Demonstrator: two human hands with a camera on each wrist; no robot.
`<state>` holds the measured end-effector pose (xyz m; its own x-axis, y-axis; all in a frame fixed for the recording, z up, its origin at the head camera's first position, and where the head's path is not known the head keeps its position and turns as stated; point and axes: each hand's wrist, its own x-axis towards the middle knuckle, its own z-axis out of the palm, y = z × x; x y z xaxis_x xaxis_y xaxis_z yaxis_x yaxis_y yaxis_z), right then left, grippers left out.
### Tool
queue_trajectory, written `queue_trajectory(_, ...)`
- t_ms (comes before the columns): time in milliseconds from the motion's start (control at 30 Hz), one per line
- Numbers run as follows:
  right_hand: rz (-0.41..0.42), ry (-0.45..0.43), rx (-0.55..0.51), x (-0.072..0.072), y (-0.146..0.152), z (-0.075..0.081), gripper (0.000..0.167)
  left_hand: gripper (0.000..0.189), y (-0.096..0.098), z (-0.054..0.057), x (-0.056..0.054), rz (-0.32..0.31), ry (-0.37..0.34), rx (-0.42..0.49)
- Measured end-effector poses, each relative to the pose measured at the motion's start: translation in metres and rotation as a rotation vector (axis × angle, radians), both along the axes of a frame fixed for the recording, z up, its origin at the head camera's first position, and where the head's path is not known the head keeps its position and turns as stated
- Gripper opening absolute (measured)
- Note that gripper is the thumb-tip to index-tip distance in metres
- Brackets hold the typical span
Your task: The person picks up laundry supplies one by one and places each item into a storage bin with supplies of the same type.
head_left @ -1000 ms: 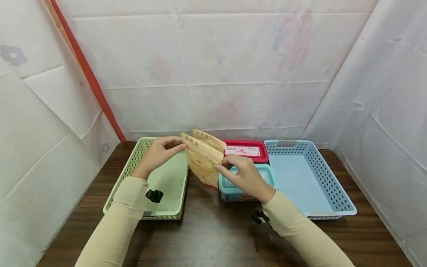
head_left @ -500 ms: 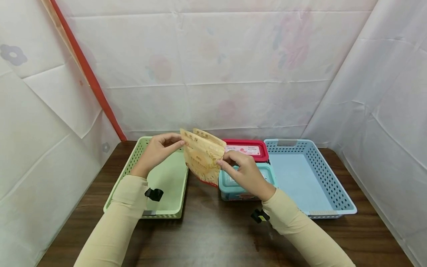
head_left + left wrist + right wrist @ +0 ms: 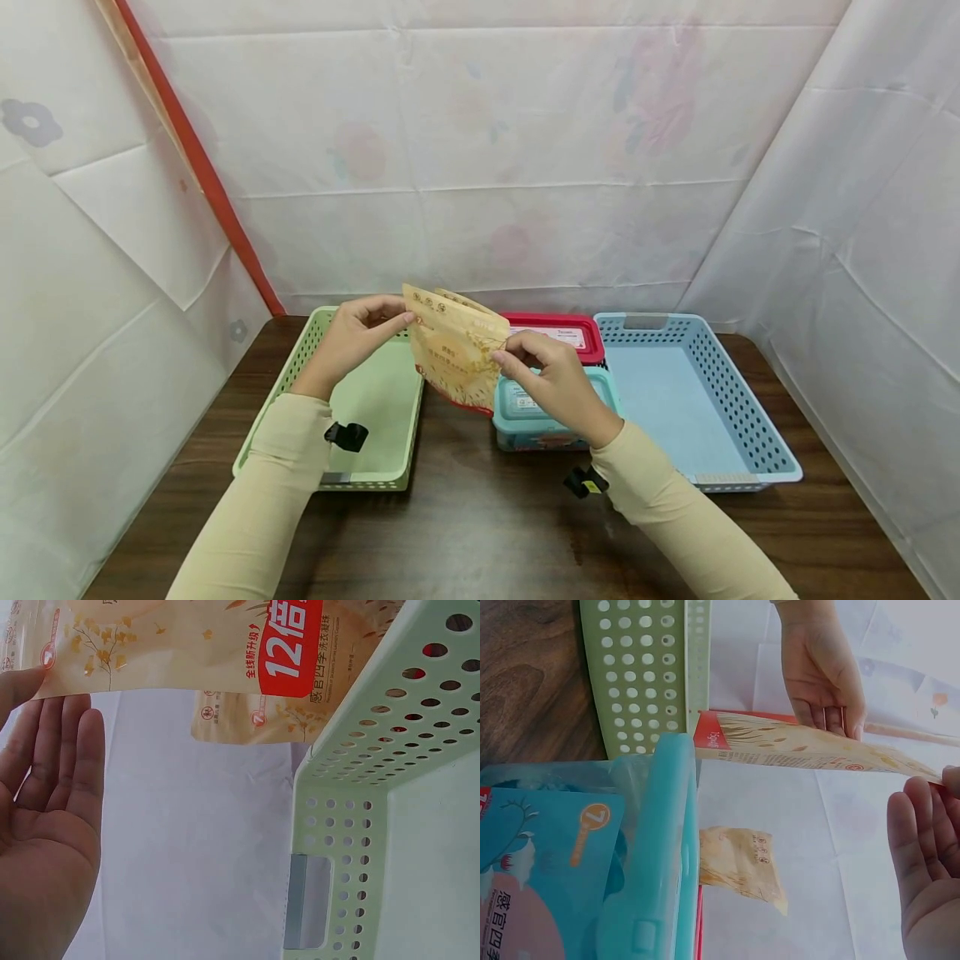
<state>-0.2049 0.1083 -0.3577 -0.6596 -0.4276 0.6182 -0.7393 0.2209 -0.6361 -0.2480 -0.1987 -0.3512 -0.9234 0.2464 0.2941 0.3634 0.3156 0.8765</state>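
In the head view both hands hold a flat beige pouch (image 3: 453, 350) with plant drawings and a red bottom edge. The left hand (image 3: 348, 342) pinches its upper left side between thumb and fingers, while the right hand (image 3: 558, 379) pinches the right side. A red "12" label shows on the pouch (image 3: 187, 645) in the left wrist view. Seen from the right wrist, the pouch (image 3: 795, 742) is nearly edge-on and thin. Behind it a second beige pouch (image 3: 468, 300) is mostly hidden; more of this second pouch (image 3: 742, 862) appears in the right wrist view.
A green basket (image 3: 405, 479) stands left and a light blue basket (image 3: 675, 392) right, on a dark wooden table (image 3: 480, 517). Between them, a turquoise-lidded box (image 3: 517, 421) sits before a red-lidded box (image 3: 592, 333). White cloth (image 3: 480, 150) hangs behind.
The held pouch has risen slightly and turned its front more toward the head camera, covering more of the second pouch. The left hand has moved up a little; both hands keep their pinch.
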Motion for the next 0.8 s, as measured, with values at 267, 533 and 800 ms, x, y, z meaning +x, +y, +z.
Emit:
queue_trajectory(267,-0.024,-0.021,-0.013,0.002,-0.003,0.008,0.004,0.029,-0.002,0.001,0.002,-0.012,0.016,0.033)
queue_trajectory(533,-0.030,-0.099,-0.036,0.014,-0.006,0.033,0.003,0.029,-0.005,0.004,0.006,0.004,0.021,0.051)
queue_trajectory(800,-0.080,-0.124,-0.045,-0.013,0.002,0.012,0.006,0.026,-0.006,0.004,0.012,0.002,0.035,0.077)
